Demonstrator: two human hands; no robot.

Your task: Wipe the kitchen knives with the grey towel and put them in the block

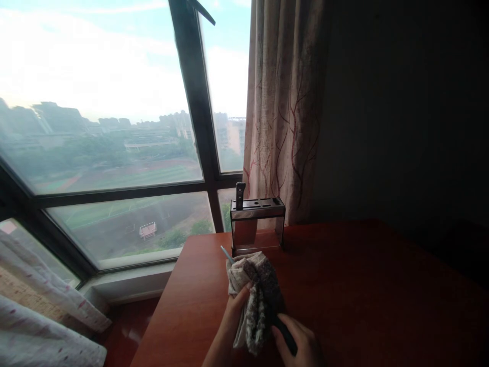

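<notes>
My right hand (303,344) is closed around the black handle of a knife (286,334) at the bottom of the view. A grey and beige cloth (263,278) is wrapped about the blade, and only the narrow, pale tip pokes out at its upper left. My left hand (237,306) grips the cloth from the left, thumb on top, pressing it around the blade. Folds of the cloth hang down between both hands. Most of the blade and the left fingers are hidden by the cloth.
A metal-framed knife block (257,208) stands at the far edge of the reddish-brown table (344,275), with one dark-handled knife (240,195) upright in its left slot. Behind it hangs a patterned curtain (282,112). A large window (114,148) lies to the left; the right side is dark.
</notes>
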